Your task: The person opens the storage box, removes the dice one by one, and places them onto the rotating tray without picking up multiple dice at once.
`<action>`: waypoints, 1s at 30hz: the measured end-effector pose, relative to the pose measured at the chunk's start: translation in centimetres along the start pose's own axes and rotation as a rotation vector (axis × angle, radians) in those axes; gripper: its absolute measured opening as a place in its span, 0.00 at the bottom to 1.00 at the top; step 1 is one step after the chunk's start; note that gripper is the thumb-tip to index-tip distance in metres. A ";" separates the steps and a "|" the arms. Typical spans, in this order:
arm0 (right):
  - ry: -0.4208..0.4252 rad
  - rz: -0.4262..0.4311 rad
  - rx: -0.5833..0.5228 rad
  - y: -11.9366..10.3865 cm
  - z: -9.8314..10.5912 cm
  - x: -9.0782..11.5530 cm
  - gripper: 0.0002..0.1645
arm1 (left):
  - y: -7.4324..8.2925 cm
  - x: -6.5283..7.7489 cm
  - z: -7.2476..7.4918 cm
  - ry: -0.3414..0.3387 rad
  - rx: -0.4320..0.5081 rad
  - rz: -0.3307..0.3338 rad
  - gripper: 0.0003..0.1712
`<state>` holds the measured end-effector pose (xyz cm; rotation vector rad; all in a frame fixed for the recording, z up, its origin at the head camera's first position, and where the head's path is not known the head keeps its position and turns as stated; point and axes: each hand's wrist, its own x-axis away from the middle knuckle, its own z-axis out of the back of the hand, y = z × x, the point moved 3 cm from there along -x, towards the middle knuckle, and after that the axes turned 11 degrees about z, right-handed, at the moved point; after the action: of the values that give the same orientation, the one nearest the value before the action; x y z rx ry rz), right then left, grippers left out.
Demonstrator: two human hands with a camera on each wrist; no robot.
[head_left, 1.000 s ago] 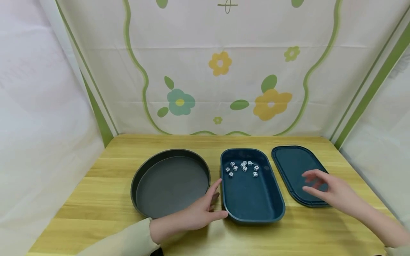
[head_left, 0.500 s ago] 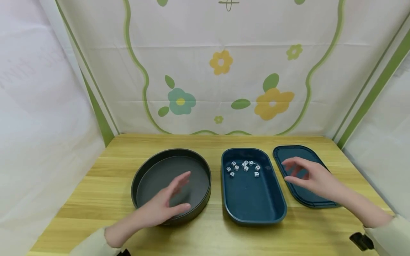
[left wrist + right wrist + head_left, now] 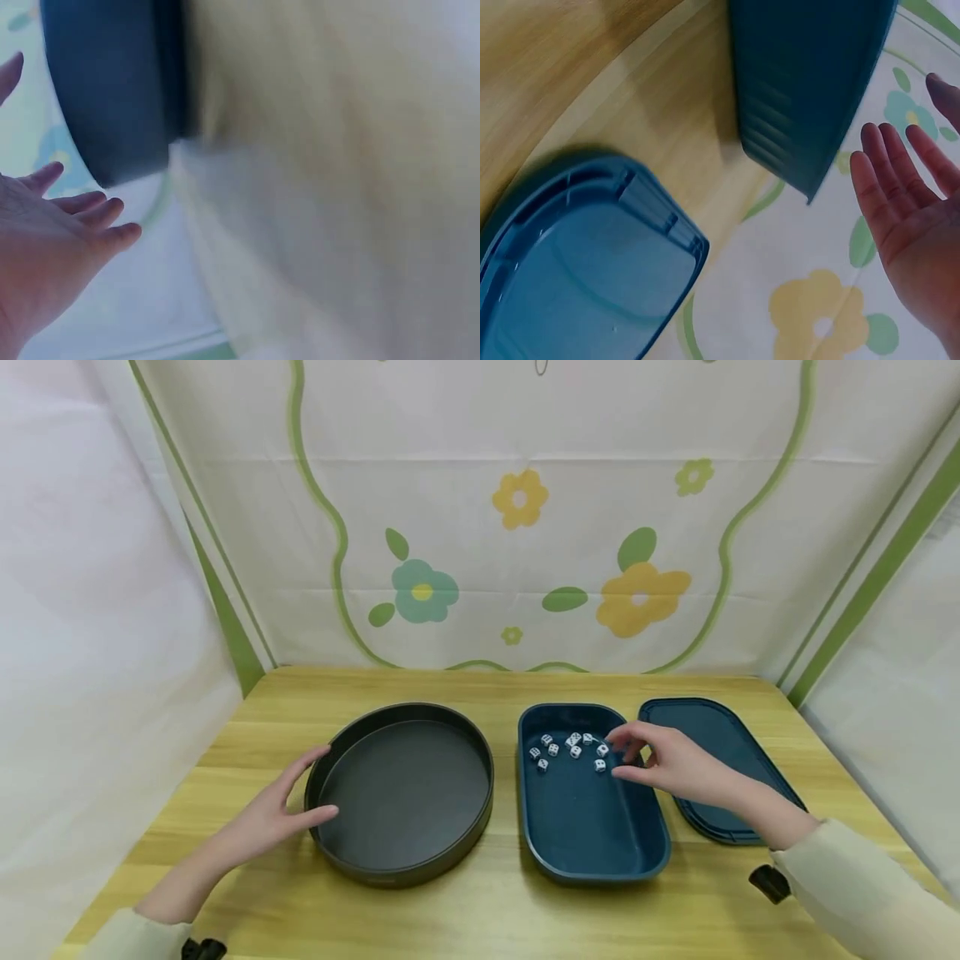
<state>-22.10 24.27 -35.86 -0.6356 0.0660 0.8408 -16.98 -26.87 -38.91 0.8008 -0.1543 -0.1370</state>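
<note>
My left hand (image 3: 266, 818) is at the left rim of a round dark grey pan (image 3: 405, 793), fingers spread and thumb over the edge; the left wrist view shows the fingers apart from the pan's wall (image 3: 112, 90). The pan has nothing in it. My right hand (image 3: 667, 764) hovers over the right side of a blue rectangular tub (image 3: 592, 827), its fingers loosely bent with nothing held. Several white dice (image 3: 575, 751) lie toward the tub's far end, close to the right fingertips. In the right wrist view the palm (image 3: 922, 232) faces the tub's outer wall (image 3: 802, 90).
A matching blue lid (image 3: 720, 752) lies flat on the wooden table (image 3: 495, 918) right of the tub, partly behind my right forearm. White fabric with printed flowers (image 3: 517, 497) stands behind the table, and white cloth closes both sides.
My left hand has left the tub's left edge and moved across to the pan's left side. My right hand has moved left from above the lid to over the tub.
</note>
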 end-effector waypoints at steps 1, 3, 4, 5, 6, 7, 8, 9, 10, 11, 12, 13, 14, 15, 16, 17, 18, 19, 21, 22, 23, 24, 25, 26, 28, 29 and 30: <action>-0.015 -0.007 -0.004 0.2 -0.3 -0.2 0.22 | -0.4 0.0 0.1 -0.013 0.012 0.004 0.49; -0.043 -0.017 -0.007 0.7 -0.8 -0.6 0.23 | -1.1 0.1 0.1 -0.040 0.042 -0.008 0.50; -0.055 -0.018 -0.005 0.9 -1.0 -0.8 0.23 | -1.3 0.0 0.1 -0.057 0.059 -0.015 0.50; -0.065 -0.015 0.001 1.1 -1.2 -1.0 0.24 | -1.6 0.0 0.0 -0.070 0.073 -0.024 0.51; -0.074 -0.008 0.011 1.3 -1.4 -1.2 0.24 | -1.8 -0.1 0.0 -0.080 0.085 -0.034 0.51; -0.082 0.002 0.016 1.5 -1.6 -1.4 0.25 | -2.1 -0.2 0.0 -0.093 0.094 -0.045 0.51; -0.092 0.017 0.024 1.6 -1.8 -1.6 0.25 | -2.3 -0.3 -0.1 -0.113 0.108 -0.050 0.51; -0.103 0.033 0.033 1.7 -1.9 -1.8 0.25 | -2.5 -0.3 -0.1 -0.134 0.122 -0.056 0.51; -0.115 0.046 0.041 1.7 -2.1 -2.0 0.26 | -2.7 -0.4 0.0 -0.156 0.137 -0.060 0.50; -0.129 0.054 0.048 1.8 -2.2 -2.2 0.26 | -2.9 -0.5 0.0 -0.174 0.147 -0.064 0.50; -0.145 0.061 0.054 1.8 -2.2 -2.4 0.25 | -3.1 -0.6 0.0 -0.191 0.158 -0.065 0.50; -0.161 0.063 0.057 1.9 -2.3 -2.5 0.25 | -3.3 -0.6 0.1 -0.209 0.170 -0.066 0.50; -0.177 0.061 0.063 1.9 -2.3 -2.7 0.25 | -3.4 -0.6 0.1 -0.226 0.183 -0.064 0.50; -0.193 0.050 0.068 2.0 -2.3 -2.8 0.24 | -3.5 -0.7 0.1 -0.238 0.191 -0.066 0.50; -0.209 0.036 0.073 2.1 -2.3 -3.0 0.24 | -3.6 -0.7 0.2 -0.245 0.197 -0.067 0.50; -0.226 0.023 0.082 2.3 -2.3 -3.2 0.23 | -3.7 -0.8 0.2 -0.252 0.203 -0.068 0.50; -0.241 0.011 0.091 2.4 -2.3 -3.3 0.22 | -3.8 -0.8 0.2 -0.261 0.209 -0.069 0.50; -0.256 0.001 0.101 2.5 -2.3 -3.4 0.22 | -3.8 -0.8 0.3 -0.271 0.217 -0.069 0.50; -0.282 -0.013 0.132 2.7 -2.4 -3.6 0.21 | -3.8 -0.9 0.3 -0.289 0.230 -0.067 0.50; -0.291 -0.010 0.151 2.8 -2.5 -3.6 0.21 | -3.8 -0.9 0.3 -0.298 0.236 -0.064 0.50; -0.297 -0.007 0.172 2.9 -2.5 -3.7 0.21 | -3.8 -0.9 0.3 -0.306 0.241 -0.061 0.50; -0.303 0.000 0.197 2.9 -2.6 -3.8 0.20 | -3.8 -0.9 0.3 -0.313 0.245 -0.059 0.50; -0.306 0.005 0.222 3.0 -2.7 -3.9 0.20 | -3.8 -0.9 0.3 -0.318 0.248 -0.057 0.50; -0.311 0.013 0.243 3.0 -2.8 -3.9 0.20 | -3.8 -0.9 0.3 -0.320 0.249 -0.056 0.50; -0.319 0.017 0.268 3.1 -3.0 -4.0 0.19 | -3.8 -0.9 0.3 -0.323 0.251 -0.057 0.50; -0.325 0.013 0.269 3.1 -3.1 -4.0 0.19 | -3.7 -0.9 0.3 -0.324 0.253 -0.057 0.50; -0.333 0.013 0.268 3.2 -3.3 -4.1 0.19 | -3.7 -0.9 0.3 -0.325 0.254 -0.058 0.50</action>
<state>-26.50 21.28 -38.89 -0.2386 -0.1176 0.9222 -18.12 -29.50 -41.43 1.0332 -0.4622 -0.3071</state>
